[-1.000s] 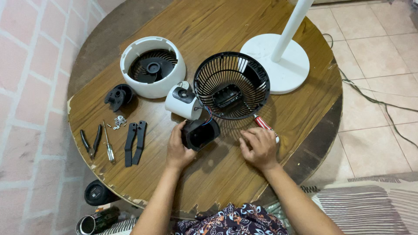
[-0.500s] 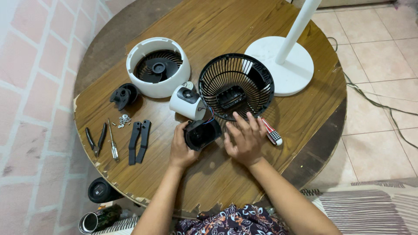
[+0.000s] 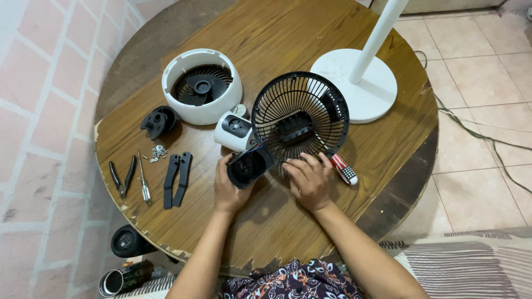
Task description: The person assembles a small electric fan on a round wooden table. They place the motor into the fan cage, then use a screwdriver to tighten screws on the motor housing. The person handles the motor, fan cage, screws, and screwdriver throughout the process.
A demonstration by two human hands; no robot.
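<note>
While the left hand (image 3: pixel 228 188) grips the black housing (image 3: pixel 249 165) and the right hand (image 3: pixel 309 178) lies open-fingered on the black grille (image 3: pixel 300 115); pulling them apart may strain the thin wires (image 3: pixel 259 146).

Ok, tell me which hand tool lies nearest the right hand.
The red-handled screwdriver, lying just beside the right hand. The pliers and the small silver screwdriver lie far off at the table's left edge.

Two bare forearms with no sleeves, the left hand (image 3: pixel 228 185) and right hand (image 3: pixel 310 180) without rings or gloves; below them, a dark floral-print garment (image 3: pixel 293 279).
</note>
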